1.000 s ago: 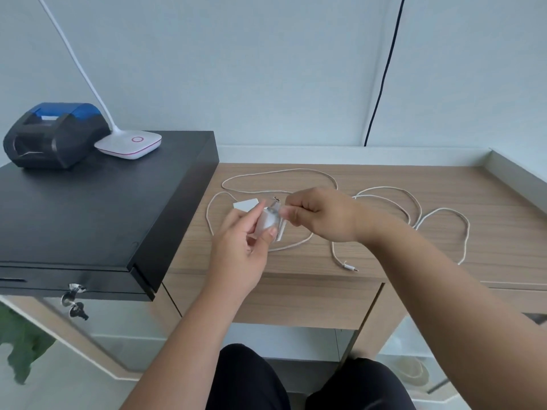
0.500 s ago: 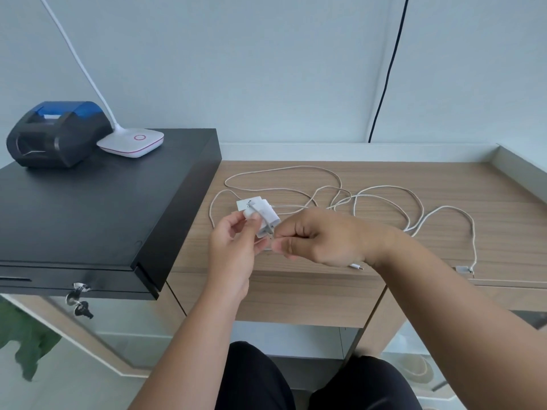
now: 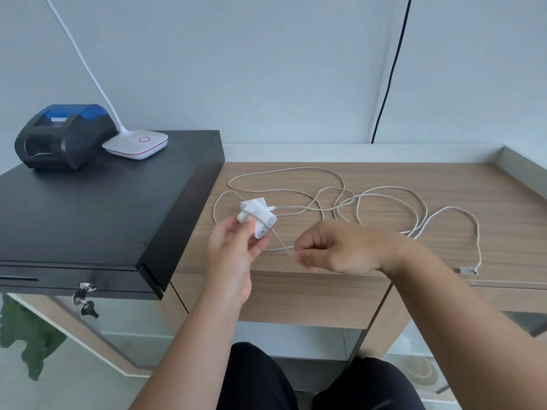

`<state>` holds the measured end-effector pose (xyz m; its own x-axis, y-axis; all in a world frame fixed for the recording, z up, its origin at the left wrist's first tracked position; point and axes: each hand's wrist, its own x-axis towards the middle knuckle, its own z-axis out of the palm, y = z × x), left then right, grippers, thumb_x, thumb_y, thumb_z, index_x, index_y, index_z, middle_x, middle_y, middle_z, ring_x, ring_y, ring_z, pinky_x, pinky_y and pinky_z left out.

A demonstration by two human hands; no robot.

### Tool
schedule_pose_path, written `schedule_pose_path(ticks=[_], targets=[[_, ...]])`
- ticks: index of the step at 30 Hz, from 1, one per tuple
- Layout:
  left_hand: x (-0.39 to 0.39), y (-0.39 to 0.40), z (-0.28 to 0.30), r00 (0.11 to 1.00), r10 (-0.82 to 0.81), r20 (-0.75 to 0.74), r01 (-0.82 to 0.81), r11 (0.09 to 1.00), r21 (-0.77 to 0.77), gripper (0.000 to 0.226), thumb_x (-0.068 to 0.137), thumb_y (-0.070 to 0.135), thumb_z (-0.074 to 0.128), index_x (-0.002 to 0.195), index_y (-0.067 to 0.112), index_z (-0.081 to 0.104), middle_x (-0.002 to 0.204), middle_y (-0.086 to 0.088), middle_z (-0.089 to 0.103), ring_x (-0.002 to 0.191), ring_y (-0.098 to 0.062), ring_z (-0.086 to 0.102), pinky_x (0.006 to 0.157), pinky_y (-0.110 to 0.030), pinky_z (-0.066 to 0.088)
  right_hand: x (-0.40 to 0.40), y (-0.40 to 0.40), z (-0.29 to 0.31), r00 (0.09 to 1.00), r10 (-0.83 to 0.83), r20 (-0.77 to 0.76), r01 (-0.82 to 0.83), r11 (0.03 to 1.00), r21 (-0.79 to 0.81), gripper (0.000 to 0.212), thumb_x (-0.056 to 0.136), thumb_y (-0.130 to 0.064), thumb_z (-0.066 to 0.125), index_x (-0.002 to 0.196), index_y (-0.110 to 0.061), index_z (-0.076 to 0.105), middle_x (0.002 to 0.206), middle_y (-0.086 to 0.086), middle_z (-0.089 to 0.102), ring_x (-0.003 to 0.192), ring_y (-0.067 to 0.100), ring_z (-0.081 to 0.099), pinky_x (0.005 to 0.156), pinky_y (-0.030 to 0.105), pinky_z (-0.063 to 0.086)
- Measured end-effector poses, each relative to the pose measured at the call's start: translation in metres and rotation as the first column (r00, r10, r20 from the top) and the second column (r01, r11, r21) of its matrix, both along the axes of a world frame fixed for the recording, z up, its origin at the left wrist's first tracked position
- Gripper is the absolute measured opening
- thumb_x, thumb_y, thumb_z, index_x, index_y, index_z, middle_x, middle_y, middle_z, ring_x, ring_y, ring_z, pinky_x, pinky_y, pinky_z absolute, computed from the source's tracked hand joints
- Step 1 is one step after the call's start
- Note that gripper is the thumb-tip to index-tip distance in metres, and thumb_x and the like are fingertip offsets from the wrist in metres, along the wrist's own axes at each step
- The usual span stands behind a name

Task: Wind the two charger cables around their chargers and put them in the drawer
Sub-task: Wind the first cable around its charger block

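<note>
A: Start at the fingers. What are they on?

B: The left hand [image 3: 229,255] has its fingers curled round a white charger [image 3: 258,219], lifted off the wooden desk [image 3: 414,247] near the edge that meets the black cash drawer [image 3: 103,217]. The right hand [image 3: 340,250] is a loose fist, thumb and forefinger pinching the white cable [image 3: 282,245] where it leaves the charger.

A: Which way does the cable run from the charger?

B: Down and to the right, a short taut stretch from the charger's lower end into the right-hand pinch. The two hands are near each other, and the right one is nearer the slack.

A: And the slack?

B: Looped loose across the desk, behind and right of the right hand, ending in a small plug [image 3: 466,271] near the desk's front edge. I judge a second charger [image 3: 260,201] lies just behind the held one, but the two cables cross, so I cannot tell which loop belongs to which.

A: So the next turn?

B: Likely the right hand carries the cable across the charger's short side while the left holds it steady. Winding has barely begun, and the crossed loops could snag.
</note>
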<state>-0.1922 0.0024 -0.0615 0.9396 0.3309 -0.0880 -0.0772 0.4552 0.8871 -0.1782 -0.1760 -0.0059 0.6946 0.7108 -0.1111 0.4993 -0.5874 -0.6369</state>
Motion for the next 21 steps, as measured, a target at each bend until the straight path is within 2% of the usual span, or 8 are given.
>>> schedule_pose_path(ticks=[3,6,8,10,12,15,18,21], targets=[[-0.002,-0.008,-0.009,0.997,0.034,0.070,-0.049,0.973,0.227,0.021,0.092,0.012,0.064,0.112,0.013,0.060,0.114,-0.008,0.066,0.092,-0.024,0.070,0.068,-0.027,0.058,0.003,0.008,0.008,0.999,0.008,0.038,-0.011,0.998,0.057,0.031,0.094,-0.016,0.050,0.067,-0.001,0.052,0.054,-0.002,0.037,0.050,0.009,0.031,0.050,0.022,0.029],[-0.005,-0.008,-0.015,0.988,0.014,0.156,-0.093,0.853,0.513,0.017,0.086,0.027,0.069,0.100,0.033,0.061,0.099,0.013,0.067,0.082,-0.025,0.070,0.067,-0.043,0.060,0.013,0.010,0.014,0.992,-0.026,0.123,0.009,0.990,0.138,0.036,0.095,-0.023,0.049,0.064,-0.003,0.049,0.055,-0.003,0.035,0.051,0.009,0.031,0.051,0.025,0.029],[-0.008,-0.007,-0.014,0.981,-0.030,0.192,-0.094,0.792,0.603,0.018,0.083,0.035,0.067,0.100,0.037,0.061,0.097,0.014,0.069,0.079,-0.024,0.069,0.069,-0.050,0.058,0.021,0.009,0.017,0.981,-0.070,0.181,0.040,0.986,0.162,0.036,0.096,-0.024,0.050,0.064,-0.010,0.051,0.053,-0.007,0.037,0.050,0.008,0.032,0.051,0.024,0.029],[-0.011,-0.005,-0.012,0.973,-0.073,0.218,-0.091,0.748,0.658,0.021,0.084,0.034,0.066,0.104,0.038,0.062,0.099,0.007,0.070,0.078,-0.018,0.069,0.068,-0.048,0.058,0.028,0.006,0.021,0.966,-0.115,0.232,0.073,0.980,0.183,0.035,0.096,-0.027,0.052,0.064,-0.015,0.053,0.052,-0.008,0.039,0.049,0.007,0.034,0.050,0.023,0.029],[-0.014,-0.003,-0.008,0.959,-0.130,0.253,-0.096,0.688,0.719,0.024,0.087,0.030,0.066,0.107,0.040,0.062,0.102,0.009,0.068,0.076,-0.011,0.067,0.062,-0.036,0.057,0.034,0.007,0.023,0.950,-0.145,0.278,0.097,0.979,0.179,0.033,0.094,-0.034,0.054,0.065,-0.018,0.056,0.053,-0.006,0.044,0.049,0.007,0.035,0.051,0.023,0.030],[-0.018,0.002,-0.006,0.933,-0.206,0.296,-0.109,0.621,0.776,0.031,0.089,0.026,0.062,0.113,0.046,0.060,0.106,0.012,0.064,0.079,-0.011,0.067,0.062,-0.021,0.051,0.041,0.012,0.019,0.956,-0.145,0.255,0.094,0.975,0.202,0.033,0.093,-0.032,0.059,0.069,-0.009,0.060,0.055,0.000,0.048,0.050,0.006,0.035,0.050,0.021,0.029],[-0.022,0.006,-0.009,0.925,-0.252,0.284,-0.077,0.609,0.790,0.033,0.090,0.025,0.060,0.117,0.045,0.060,0.109,0.011,0.064,0.083,-0.011,0.067,0.068,-0.018,0.050,0.045,0.013,0.013,0.972,-0.148,0.185,0.081,0.941,0.328,0.032,0.088,-0.026,0.066,0.066,-0.005,0.058,0.052,0.000,0.038,0.048,0.006,0.028,0.047,0.018,0.024],[-0.027,0.005,-0.011,0.925,-0.273,0.263,-0.048,0.605,0.795,0.034,0.089,0.025,0.060,0.117,0.044,0.060,0.113,0.015,0.062,0.084,-0.008,0.067,0.069,-0.018,0.051,0.046,0.015,0.007,0.985,-0.125,0.119,0.061,0.895,0.441,0.028,0.087,-0.019,0.069,0.064,-0.007,0.059,0.051,-0.002,0.036,0.047,0.007,0.026,0.047,0.016,0.024]])
